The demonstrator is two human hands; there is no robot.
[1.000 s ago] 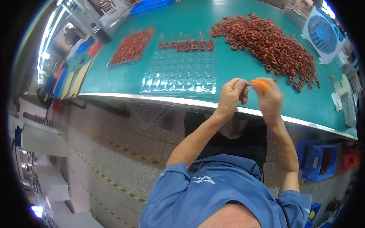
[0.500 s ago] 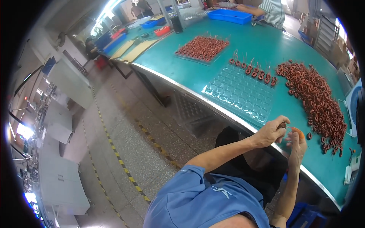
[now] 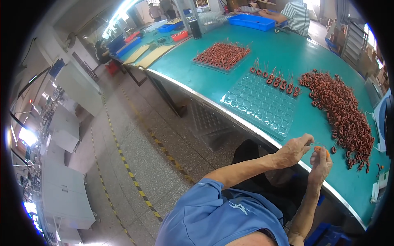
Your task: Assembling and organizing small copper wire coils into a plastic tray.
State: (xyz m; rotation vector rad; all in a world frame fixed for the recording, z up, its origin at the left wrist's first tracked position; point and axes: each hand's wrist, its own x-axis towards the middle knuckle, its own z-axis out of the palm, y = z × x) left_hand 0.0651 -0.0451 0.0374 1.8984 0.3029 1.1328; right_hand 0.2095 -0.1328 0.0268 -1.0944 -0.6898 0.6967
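Over the table's near edge my left hand is closed, its thumb and forefinger pinched together. A thin wire curves from those fingertips across to my right hand, which is closed too. Something orange shows at the right fingertips; whether it is a tool handle or a finger cover I cannot tell. Any ring between my fingers is hidden. Just beyond my hands lies a clear plastic tray with round pockets. Reddish-brown wire-wound rings with upright leads stand along its far side.
A large heap of similar rings covers the table's right part. Another tray, full of rings, lies farther back. A blue bin stands near a seated person in a striped shirt. The table's metal edge runs in front of me.
My left hand has shifted slightly down and turned, and the brown ring that showed in its fingers is out of sight. The wire between my hands now shows as a curve.
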